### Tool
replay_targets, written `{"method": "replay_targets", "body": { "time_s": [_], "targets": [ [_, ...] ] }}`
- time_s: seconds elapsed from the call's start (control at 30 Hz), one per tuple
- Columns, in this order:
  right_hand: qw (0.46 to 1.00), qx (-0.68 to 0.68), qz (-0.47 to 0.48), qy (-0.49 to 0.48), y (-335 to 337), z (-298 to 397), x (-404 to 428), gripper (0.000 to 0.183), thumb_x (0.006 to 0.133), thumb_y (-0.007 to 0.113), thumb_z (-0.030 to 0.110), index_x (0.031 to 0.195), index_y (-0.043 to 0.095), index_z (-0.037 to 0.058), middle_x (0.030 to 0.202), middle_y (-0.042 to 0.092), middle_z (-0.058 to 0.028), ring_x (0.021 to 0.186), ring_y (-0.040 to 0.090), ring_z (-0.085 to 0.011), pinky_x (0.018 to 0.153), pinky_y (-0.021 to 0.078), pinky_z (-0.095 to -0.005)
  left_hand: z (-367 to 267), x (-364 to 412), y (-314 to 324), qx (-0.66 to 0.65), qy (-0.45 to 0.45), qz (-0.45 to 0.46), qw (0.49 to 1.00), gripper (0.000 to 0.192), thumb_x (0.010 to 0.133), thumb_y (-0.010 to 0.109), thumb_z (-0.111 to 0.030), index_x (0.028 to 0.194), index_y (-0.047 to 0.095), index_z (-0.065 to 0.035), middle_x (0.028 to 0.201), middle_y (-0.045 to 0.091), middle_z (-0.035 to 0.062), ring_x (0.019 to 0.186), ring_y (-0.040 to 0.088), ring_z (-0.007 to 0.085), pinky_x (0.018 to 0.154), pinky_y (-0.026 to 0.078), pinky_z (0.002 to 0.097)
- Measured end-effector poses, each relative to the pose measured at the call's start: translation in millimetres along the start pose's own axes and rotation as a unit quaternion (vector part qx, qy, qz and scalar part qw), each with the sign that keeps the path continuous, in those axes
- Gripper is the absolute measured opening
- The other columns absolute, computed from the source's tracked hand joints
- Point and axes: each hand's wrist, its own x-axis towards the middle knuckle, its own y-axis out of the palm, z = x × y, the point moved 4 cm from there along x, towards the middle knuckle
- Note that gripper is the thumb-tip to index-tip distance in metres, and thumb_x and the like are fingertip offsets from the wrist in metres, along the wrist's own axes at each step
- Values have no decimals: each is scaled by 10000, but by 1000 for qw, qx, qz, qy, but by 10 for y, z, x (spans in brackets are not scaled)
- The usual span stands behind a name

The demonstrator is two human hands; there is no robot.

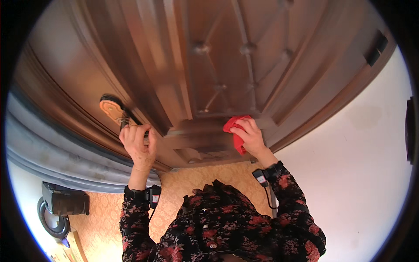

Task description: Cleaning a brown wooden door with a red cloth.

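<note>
My left hand [139,144] is closed around the dark lever of a door handle, whose orange-tan and black escutcheon plate [111,109] sits on the brown panelled door [183,137]. Thin cord or wire is looped near the lever's base. In my right hand [250,136] is a bunched red cloth [238,140], pressed against the lower part of the door, just under a raised panel with a diamond pattern and round studs. My black floral sleeves carry a small black device at each wrist.
A grey curtain [65,157] hangs at the left. Below it are a black box-shaped object [65,198] and a round black-rimmed object [54,221]. A white wall [343,170] borders the door at the right. The floor [183,180] has a tan floral pattern.
</note>
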Motion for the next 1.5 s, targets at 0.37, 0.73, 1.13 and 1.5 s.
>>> {"method": "replay_targets", "body": {
  "time_s": [0.37, 0.73, 1.13, 1.5],
  "targets": [
    [921, -77, -352, -147, -1280, 451, 1661, 374, 618, 703, 176, 984, 636, 136, 1140, 552, -86, 988, 517, -283, 795, 419, -373, -5, 48, -9, -23, -15, -23, 999, 117, 692, 669, -116, 790, 610, -92, 707, 520, 51, 732, 509, 249, 842, 373, 391],
    [964, -56, 109, -236, 867, 663, 415, 366, 784, 493, 205, 1141, 566, 178, 1139, 519, -36, 1038, 481, -208, 841, 392, -393, -16, 16, -42, -34, -15, -33, 999, 147, 677, 680, -127, 802, 607, -104, 730, 527, 44, 749, 507, 248, 850, 367, 388],
    [928, -70, -236, -281, -842, 1123, 2256, 255, 678, 576, 193, 914, 632, 117, 1038, 567, -89, 888, 555, -256, 639, 447, -320, 94, -14, 43, -21, 9, 1, 1000, 199, 695, 667, -185, 856, 598, -89, 774, 518, 51, 786, 506, 254, 856, 363, 395],
    [943, -126, 19, -307, 220, 918, 1624, 349, 761, 504, 188, 1051, 594, 17, 1221, 517, -146, 1165, 446, -296, 948, 368, -406, 12, 5, 29, -20, 16, 50, 998, 398, 631, 717, -228, 963, 575, -58, 896, 538, 92, 894, 507, 308, 917, 360, 449]
  ]
}}
